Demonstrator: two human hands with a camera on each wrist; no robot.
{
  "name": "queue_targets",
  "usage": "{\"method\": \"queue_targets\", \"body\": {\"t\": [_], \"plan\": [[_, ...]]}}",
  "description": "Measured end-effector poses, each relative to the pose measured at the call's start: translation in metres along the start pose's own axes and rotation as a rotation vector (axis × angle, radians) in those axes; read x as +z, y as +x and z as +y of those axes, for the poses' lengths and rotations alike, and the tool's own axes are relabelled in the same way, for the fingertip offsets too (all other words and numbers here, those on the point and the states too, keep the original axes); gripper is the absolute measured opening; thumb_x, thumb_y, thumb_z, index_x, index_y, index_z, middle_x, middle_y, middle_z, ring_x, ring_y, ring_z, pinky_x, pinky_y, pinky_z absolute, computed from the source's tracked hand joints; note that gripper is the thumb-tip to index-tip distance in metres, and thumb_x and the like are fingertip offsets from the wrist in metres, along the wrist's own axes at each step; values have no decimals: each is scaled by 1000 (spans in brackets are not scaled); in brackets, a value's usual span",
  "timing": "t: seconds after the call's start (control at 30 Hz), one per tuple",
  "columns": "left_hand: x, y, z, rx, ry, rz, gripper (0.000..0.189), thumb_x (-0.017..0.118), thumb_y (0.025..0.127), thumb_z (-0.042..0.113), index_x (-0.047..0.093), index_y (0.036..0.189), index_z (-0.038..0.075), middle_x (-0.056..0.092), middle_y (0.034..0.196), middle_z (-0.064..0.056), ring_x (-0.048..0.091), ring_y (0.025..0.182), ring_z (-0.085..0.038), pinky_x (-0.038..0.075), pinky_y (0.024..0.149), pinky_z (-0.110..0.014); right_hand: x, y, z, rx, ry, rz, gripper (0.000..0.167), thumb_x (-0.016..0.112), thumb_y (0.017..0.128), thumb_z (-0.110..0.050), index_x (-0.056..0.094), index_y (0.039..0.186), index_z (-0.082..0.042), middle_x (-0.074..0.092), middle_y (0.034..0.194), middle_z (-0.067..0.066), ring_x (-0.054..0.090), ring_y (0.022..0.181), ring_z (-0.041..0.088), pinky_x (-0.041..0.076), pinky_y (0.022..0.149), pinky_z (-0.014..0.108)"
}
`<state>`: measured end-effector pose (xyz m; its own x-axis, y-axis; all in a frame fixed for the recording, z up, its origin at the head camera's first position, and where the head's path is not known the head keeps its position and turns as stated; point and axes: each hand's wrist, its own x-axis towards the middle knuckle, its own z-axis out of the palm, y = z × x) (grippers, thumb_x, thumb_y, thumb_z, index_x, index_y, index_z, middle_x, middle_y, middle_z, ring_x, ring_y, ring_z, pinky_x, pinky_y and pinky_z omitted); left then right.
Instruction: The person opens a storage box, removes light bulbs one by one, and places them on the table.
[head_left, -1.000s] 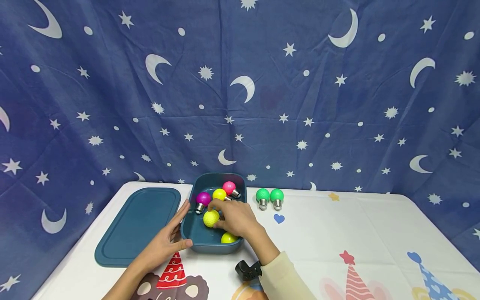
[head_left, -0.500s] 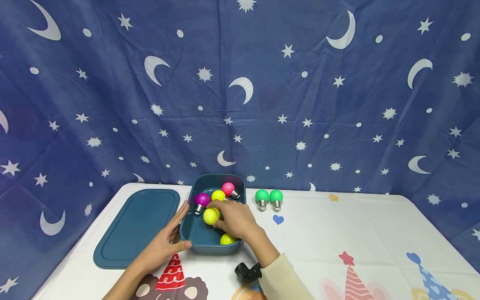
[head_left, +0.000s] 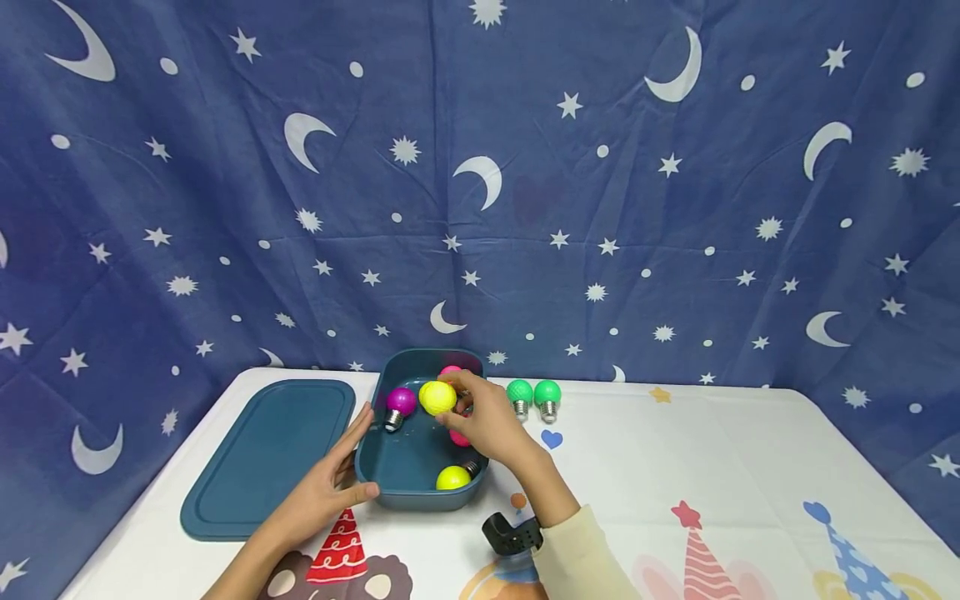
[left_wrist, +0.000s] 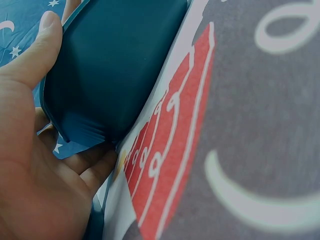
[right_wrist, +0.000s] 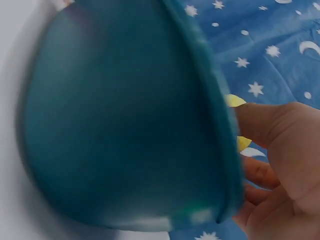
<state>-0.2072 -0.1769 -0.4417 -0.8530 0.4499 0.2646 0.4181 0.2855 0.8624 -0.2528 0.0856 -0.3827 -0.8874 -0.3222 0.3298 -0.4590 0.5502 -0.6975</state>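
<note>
My right hand (head_left: 487,419) pinches a yellow light bulb (head_left: 438,399) between thumb and fingers, above the dark teal box (head_left: 420,501). Its metal base is hidden by the hand. My left hand (head_left: 327,487) rests against the box's front left corner, fingers stretched along the left side and thumb at the front. Inside the box lie a purple bulb (head_left: 401,402), a yellow bulb (head_left: 453,477) near the front, and partly covered pink bulbs (head_left: 460,438). In the right wrist view, the box wall (right_wrist: 125,125) hides most of the held bulb (right_wrist: 244,144).
Two green bulbs (head_left: 547,392) lie side by side on the white printed tablecloth (head_left: 615,467), right of the box. A flat teal lid (head_left: 266,458) lies to the left. Behind the table hangs a blue curtain (head_left: 525,317) with moons and stars.
My right hand has lifted the yellow bulb up and toward the back of the box, uncovering a pink bulb and the front yellow bulb's base. The left hand stays at the box corner.
</note>
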Motion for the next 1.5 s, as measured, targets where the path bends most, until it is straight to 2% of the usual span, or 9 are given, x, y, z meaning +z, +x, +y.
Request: {"method": "queue_targets", "body": {"t": [0.23,0.37,0.47,0.57,0.7,0.8,0.93,1.33,1.5], "plan": [[0,-1,-2,-3,-2,-1,89,69,88,8,12,155,20,1,160,0,7,142,-38,24,100,-14,-25,-3,2,52,47,114,50,77,83,-13,57,128,-15,61,112,4,60,85,21,53,65,28],[-1,-1,-1,-1,10,2,89,69,88,8,11,155,17,2,160,0,8,142,-38,29,106,-35,-40,-5,9,108,31,199,49,77,82,-14,58,127,-16,61,111,4,60,84,18,53,65,28],[-1,-1,-1,6,7,1,89,69,88,7,11,155,16,1,160,-1,8,142,-38,25,104,-52,-52,-8,15,139,13,249,48,77,82,-15,59,126,-16,62,110,5,60,84,18,53,65,30],[0,0,-1,7,12,1,89,69,88,8,11,155,18,2,160,-1,8,142,-38,25,103,-55,-63,-11,23,159,-5,275,49,77,83,-16,57,128,-15,62,110,5,60,85,18,53,67,31],[0,0,-1,5,18,1,89,68,88,8,11,155,21,2,160,-2,9,142,-37,27,104,-50,-76,-16,35,190,-16,294,51,75,84,-16,55,131,-14,62,112,8,59,87,20,52,68,32],[0,0,-1,1,14,-1,89,68,88,8,11,155,19,1,160,-1,9,142,-37,29,106,-33,-85,-20,46,228,-15,312,52,74,85,-16,53,132,-12,61,116,11,59,88,22,52,70,33],[0,0,-1,3,4,0,88,68,88,8,12,155,16,2,160,-1,9,142,-38,26,100,-15,-93,-25,62,295,-23,338,53,72,87,-18,51,134,-11,60,120,15,59,89,24,50,69,32],[-1,-1,0,8,-2,-1,90,69,87,7,13,154,28,2,160,-4,10,142,-38,26,99,-12,-105,-38,97,403,-12,371,52,69,88,-17,49,135,-4,59,121,20,59,93,28,48,70,31],[-1,-1,0,15,-4,-1,90,69,87,6,13,154,28,2,160,-4,10,142,-38,27,99,-12,-102,-42,109,448,-20,375,52,69,87,-15,49,134,-2,59,122,23,60,97,33,48,77,38]]}}
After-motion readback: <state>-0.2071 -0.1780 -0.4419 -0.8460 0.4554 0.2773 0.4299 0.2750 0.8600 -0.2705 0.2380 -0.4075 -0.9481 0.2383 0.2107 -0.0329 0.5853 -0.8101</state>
